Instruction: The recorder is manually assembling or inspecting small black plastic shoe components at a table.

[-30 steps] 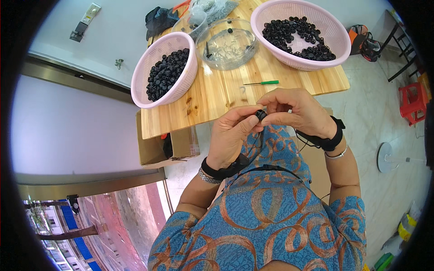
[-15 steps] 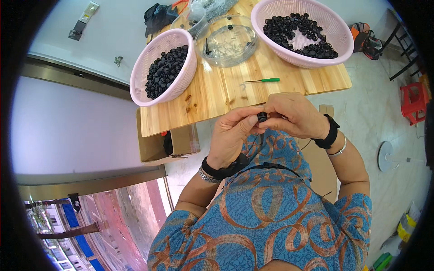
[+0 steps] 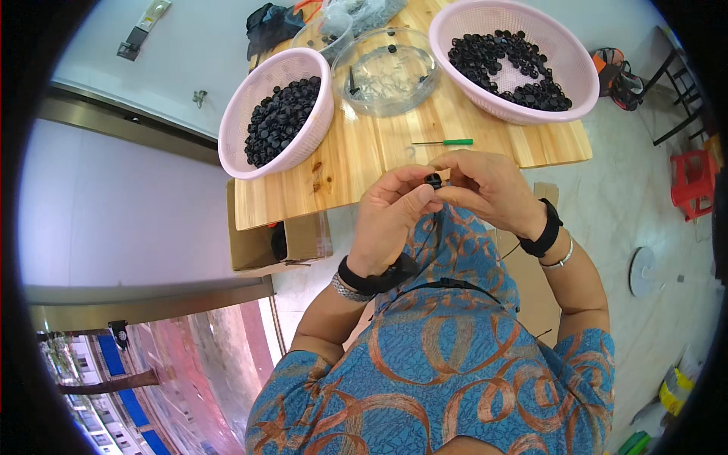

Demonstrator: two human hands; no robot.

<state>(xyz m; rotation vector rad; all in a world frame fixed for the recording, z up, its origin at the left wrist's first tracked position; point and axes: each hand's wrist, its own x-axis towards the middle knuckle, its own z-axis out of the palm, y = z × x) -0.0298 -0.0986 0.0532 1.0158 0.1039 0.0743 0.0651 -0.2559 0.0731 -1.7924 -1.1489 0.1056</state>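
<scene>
A small round black plastic piece [image 3: 433, 180] is between my fingertips, just off the table's front edge. My left hand [image 3: 388, 220] pinches it with thumb and forefinger. From the other side my right hand [image 3: 491, 191] closes its fingertips on the same piece, its fingers curled. Similar black pieces [image 3: 282, 125] are heaped in the pink basket [image 3: 322, 114] on the left. More black pieces [image 3: 504, 64] lie in the larger pink basket [image 3: 523, 114] on the right. A screwdriver [image 3: 455, 142] with a green handle lies on the table beyond my hands.
Between the baskets on the wooden table [image 3: 364, 163] stands a clear round tub [image 3: 394, 106] with small transparent bits and a few black pieces. Behind it are another clear container [image 3: 311, 34] and a black bag [image 3: 269, 30]. A cardboard box [image 3: 303, 243] sits below. A red stool [image 3: 691, 186] stands right.
Both hands have shifted slightly away from my body and left with the black piece, which is turned a little between the fingertips. My right fingers have spread slightly.
</scene>
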